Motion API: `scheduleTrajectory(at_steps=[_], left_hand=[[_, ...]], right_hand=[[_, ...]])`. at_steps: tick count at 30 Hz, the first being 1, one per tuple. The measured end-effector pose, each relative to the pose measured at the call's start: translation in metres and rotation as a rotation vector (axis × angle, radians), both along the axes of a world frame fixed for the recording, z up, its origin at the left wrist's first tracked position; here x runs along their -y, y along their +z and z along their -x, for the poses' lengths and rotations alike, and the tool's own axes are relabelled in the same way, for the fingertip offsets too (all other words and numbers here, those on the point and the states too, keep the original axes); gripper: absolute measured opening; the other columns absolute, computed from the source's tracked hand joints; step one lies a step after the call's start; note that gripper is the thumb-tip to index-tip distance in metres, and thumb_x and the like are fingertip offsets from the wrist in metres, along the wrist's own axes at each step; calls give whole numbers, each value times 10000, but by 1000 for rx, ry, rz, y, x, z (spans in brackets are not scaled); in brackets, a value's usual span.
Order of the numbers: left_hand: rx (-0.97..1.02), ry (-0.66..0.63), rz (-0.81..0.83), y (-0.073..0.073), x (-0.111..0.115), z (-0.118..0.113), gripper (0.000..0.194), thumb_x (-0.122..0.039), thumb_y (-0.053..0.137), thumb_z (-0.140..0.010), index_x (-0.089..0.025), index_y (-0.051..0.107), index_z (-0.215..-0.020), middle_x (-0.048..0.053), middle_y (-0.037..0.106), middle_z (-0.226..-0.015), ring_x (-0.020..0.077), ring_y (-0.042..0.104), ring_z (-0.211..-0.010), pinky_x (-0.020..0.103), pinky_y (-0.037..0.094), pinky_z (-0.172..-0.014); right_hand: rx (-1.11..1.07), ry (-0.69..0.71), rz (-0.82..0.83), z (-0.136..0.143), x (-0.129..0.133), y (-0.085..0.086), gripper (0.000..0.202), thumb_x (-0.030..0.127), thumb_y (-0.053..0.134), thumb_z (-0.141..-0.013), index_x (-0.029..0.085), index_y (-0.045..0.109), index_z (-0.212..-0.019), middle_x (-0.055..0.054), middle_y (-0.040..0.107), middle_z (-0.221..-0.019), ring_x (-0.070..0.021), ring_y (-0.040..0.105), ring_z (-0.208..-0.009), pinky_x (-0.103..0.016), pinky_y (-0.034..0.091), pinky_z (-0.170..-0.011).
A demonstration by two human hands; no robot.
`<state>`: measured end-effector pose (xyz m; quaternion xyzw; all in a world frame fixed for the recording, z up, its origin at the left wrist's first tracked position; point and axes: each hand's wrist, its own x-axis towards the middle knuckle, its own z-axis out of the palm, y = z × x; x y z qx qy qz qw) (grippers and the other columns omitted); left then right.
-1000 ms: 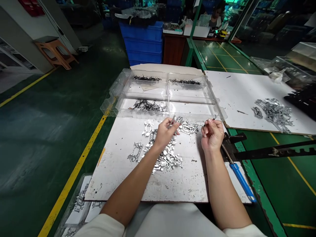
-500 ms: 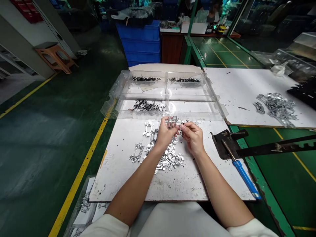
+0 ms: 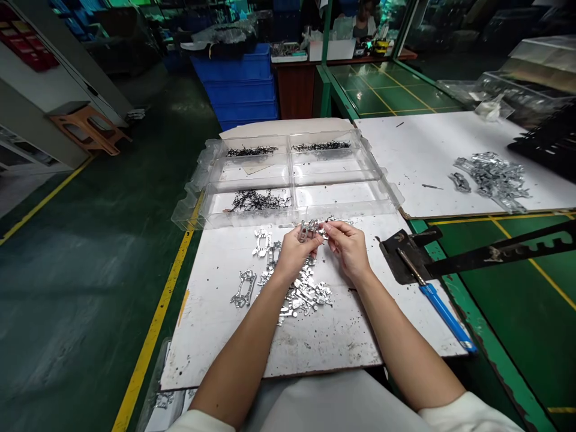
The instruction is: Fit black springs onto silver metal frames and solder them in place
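Observation:
My left hand (image 3: 292, 255) is closed around a silver metal frame part (image 3: 308, 229), held up over the table. At that part, my right hand (image 3: 350, 247) pinches a small black wire piece (image 3: 330, 221); its fingers hide most of it. Beneath and in front of my hands lies a pile of loose silver metal pieces (image 3: 310, 293). To the left of the pile rest one frame-shaped metal part (image 3: 244, 289) and, farther back, another bright frame part (image 3: 261, 243).
A clear divided tray (image 3: 292, 189) behind my hands holds black wire pieces (image 3: 258, 200) in several compartments. On the right are a black metal bracket (image 3: 400, 255) and a blue-handled tool (image 3: 445, 315). More silver parts (image 3: 492, 180) lie on the right-hand table. Blue crates (image 3: 238, 87) stand behind.
The view has shifted slightly to the right. My right hand has come closer to the metal frame part, its fingertips now at the part's edge; my left hand keeps its hold.

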<state>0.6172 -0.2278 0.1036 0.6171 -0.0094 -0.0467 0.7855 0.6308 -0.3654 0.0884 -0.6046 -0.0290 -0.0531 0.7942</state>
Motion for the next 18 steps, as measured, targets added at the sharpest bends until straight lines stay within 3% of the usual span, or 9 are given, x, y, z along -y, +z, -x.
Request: scheduleTrajectory(at_steps=[2,5,7,9,11,13,18], left_hand=[[-5,31,-9,0,-1,0,334,-292,809,-694,-128,622,-918,-27,575,-699,74,505,-514,225,429,-484],[-1,114,12,1,-4,-1,310,-288,803,-700,-135,617,-895,-23,580,-711,72,512,-529,220,431,-489],[4,150,34,2,-6,-1,301,-284,800,-707,-145,612,-895,-22,580,-717,73,513,-541,219,438,-498],[8,165,30,3,-9,-1,290,-288,800,-715,-154,602,-879,-23,575,-711,78,518,-551,221,445,-504],[13,169,11,2,-10,-1,281,-297,796,-727,-160,595,-867,-22,570,-703,84,523,-556,223,449,-505],[23,174,4,2,-10,-1,270,-300,789,-737,-162,588,-853,-24,564,-689,86,517,-550,224,444,-500],[30,208,35,3,-11,-2,256,-281,781,-733,-161,582,-840,-24,559,-673,89,511,-550,224,437,-500]], right_hand=[[51,-79,193,-5,16,-2,308,483,720,-801,204,761,-927,-10,605,-699,-119,450,-538,-271,350,-494],[125,-262,712,-14,43,-7,247,427,693,-807,231,752,-944,-56,631,-942,-187,539,-755,-326,419,-658],[88,-256,1008,-18,54,-10,235,388,692,-785,238,732,-962,-74,607,-1017,-251,556,-914,-353,418,-719],[43,-202,1143,-19,56,-13,227,367,682,-775,235,705,-958,-83,587,-1031,-296,537,-1036,-365,414,-748],[32,-167,1138,-19,54,-14,191,353,690,-760,226,676,-902,-74,574,-1003,-291,534,-1039,-364,411,-766],[41,-132,1044,-18,51,-14,172,345,719,-735,214,650,-823,-49,564,-957,-240,548,-920,-349,406,-757],[-25,-34,543,-17,60,-10,273,397,801,-694,200,645,-803,40,477,-671,-109,402,-563,-263,309,-536]])
